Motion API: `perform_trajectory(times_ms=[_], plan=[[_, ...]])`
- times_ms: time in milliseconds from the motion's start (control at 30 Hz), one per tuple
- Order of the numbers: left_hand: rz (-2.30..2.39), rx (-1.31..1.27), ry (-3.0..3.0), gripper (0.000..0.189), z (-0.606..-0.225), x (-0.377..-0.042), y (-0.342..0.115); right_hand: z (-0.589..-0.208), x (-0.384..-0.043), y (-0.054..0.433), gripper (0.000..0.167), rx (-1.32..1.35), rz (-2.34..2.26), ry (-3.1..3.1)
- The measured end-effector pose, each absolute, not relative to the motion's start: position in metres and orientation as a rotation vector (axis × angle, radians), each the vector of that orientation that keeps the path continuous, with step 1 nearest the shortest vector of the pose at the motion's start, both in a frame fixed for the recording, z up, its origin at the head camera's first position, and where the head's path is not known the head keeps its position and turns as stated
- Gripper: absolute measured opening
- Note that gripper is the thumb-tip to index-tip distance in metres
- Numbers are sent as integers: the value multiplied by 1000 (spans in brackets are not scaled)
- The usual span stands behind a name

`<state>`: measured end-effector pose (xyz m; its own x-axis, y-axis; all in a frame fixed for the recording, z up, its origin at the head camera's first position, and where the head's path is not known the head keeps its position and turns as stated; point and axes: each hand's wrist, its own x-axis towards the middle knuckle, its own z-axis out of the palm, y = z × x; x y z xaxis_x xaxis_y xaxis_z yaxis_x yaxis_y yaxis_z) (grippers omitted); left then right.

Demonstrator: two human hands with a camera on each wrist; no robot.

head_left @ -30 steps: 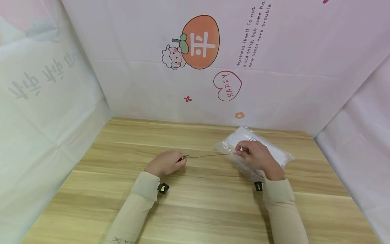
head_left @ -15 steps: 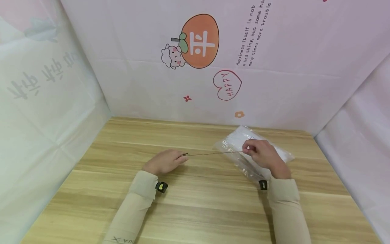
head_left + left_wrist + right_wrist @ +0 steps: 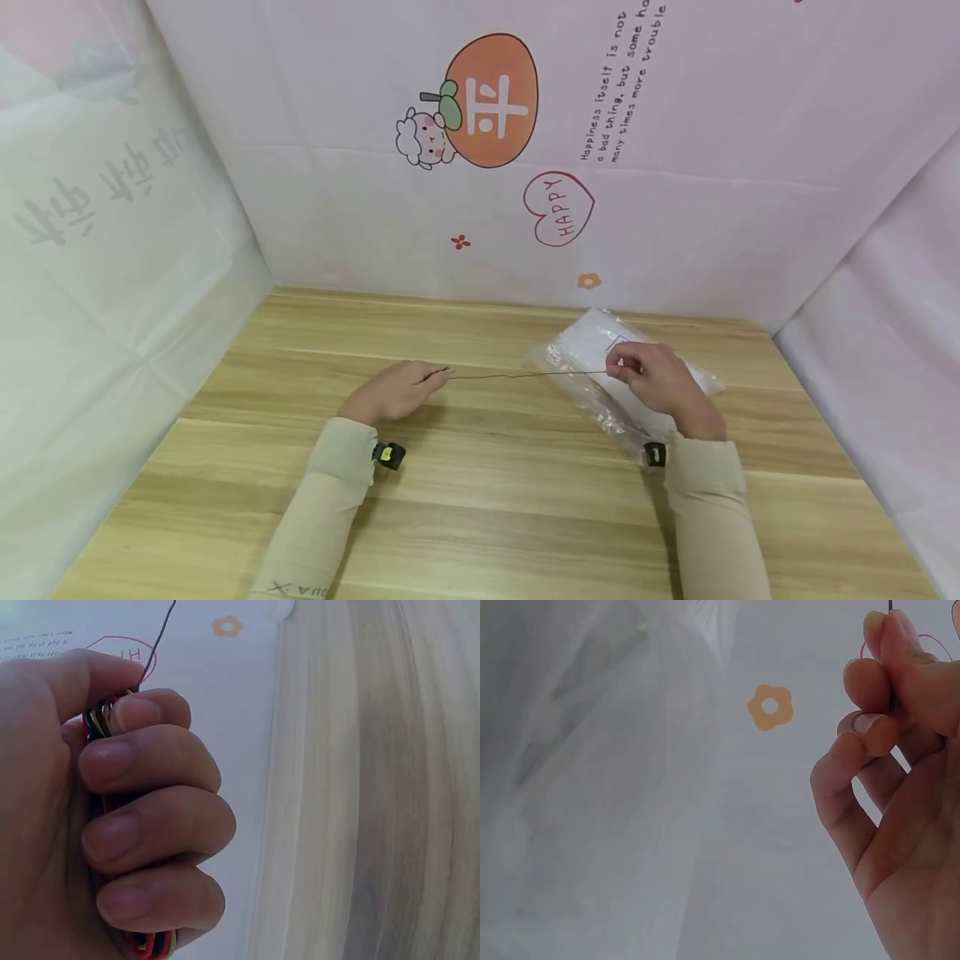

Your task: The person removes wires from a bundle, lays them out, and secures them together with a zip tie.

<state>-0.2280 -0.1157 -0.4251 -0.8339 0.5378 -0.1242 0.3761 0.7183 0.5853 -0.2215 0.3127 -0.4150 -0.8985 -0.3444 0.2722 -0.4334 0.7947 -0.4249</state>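
Observation:
My left hand (image 3: pixel 393 392) holds a coiled bundle of thin wires (image 3: pixel 99 721), with red, black and yellowish strands; curled fingers hide most of it. From its thumb side a dark wire (image 3: pixel 517 376) runs nearly straight across to my right hand (image 3: pixel 658 382), with a slight kink midway. Thumb and fingertips of the right hand pinch that wire's far end. A small loop of pinkish-red wire (image 3: pixel 934 643) shows by those fingertips in the right wrist view. Both hands are above the wooden table.
A clear plastic bag (image 3: pixel 573 348) with white contents lies on the table (image 3: pixel 480 517) under and behind the right hand. Printed white cloth (image 3: pixel 360 225) stands along the back and both sides. A black wrist camera (image 3: pixel 390 456) is strapped at each cuff.
My right hand has moved to the right and my left hand slightly to the left. The stretch of wire between them has grown longer.

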Motion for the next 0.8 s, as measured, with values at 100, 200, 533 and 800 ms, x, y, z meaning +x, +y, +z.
perform_trajectory(times_ms=[100, 200, 533, 800], plan=[[823, 740, 2625, 48, -425, -229, -118, -413, -220, 313, 22, 619, 732, -2803], [858, 746, 2611, 43, -425, -231, -121, -411, -219, 314, 23, 619, 733, -2805], [865, 765, 2625, 43, -431, -231, -136, -404, -214, 308, 20, 724, 599, -2830], [873, 791, 2636, 40, -428, -226, -152, -399, -212, 310, 18, 696, 501, -2898]])
